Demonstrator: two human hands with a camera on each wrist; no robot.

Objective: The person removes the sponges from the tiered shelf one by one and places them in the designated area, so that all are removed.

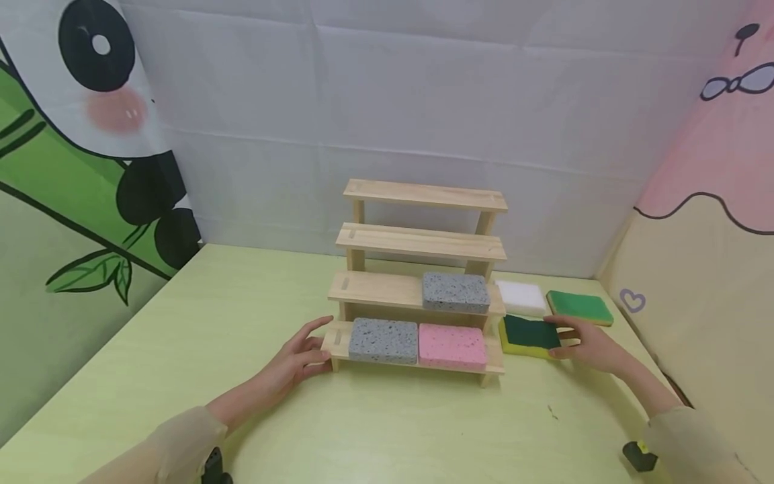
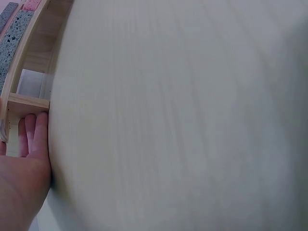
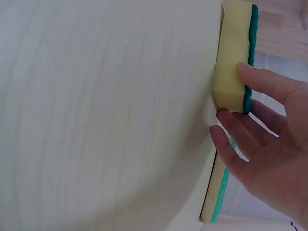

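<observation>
A small wooden step rack [image 1: 417,245] with several tiers stands on the table. My left hand [image 1: 290,363] holds the left end of its lowest tier, thumb at the front edge and fingers against the side support in the left wrist view. To the right of the rack, my right hand [image 1: 589,343] grips the right end of a yellow scouring sponge [image 3: 231,62] with a dark green top; the thumb presses its yellow front side. On the lowest tier, a grey speckled sponge [image 1: 383,340] lies beside a pink one [image 1: 452,346]. Another grey sponge [image 1: 455,292] lies on the tier above.
Behind the yellow sponge lie a white sponge [image 1: 521,298] and a bright green-topped scouring sponge [image 1: 580,307]. A white cloth wall [image 1: 387,101] rises behind the rack, and a printed panel [image 1: 713,302] stands along the right table edge.
</observation>
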